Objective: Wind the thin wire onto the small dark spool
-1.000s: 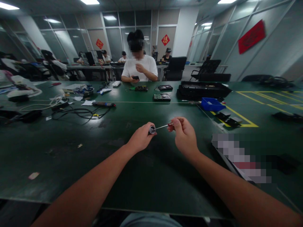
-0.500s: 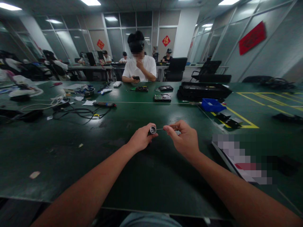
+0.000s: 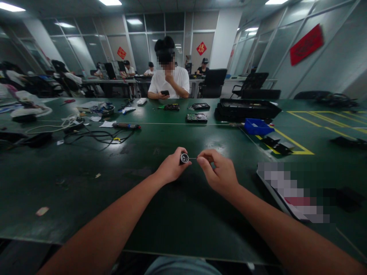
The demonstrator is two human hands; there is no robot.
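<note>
Black tube [image 3: 184, 158] sat clasped in my left fingers [image 3: 188, 163]; my right fingers [image 3: 203, 163] pinched a rod [image 3: 193, 158] pointing at it.

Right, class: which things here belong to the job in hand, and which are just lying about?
In the job:
dark tube, in the left hand
thin rod, held by the right hand

Apparently just lying about:
blue tray
black case
circuit board
</note>
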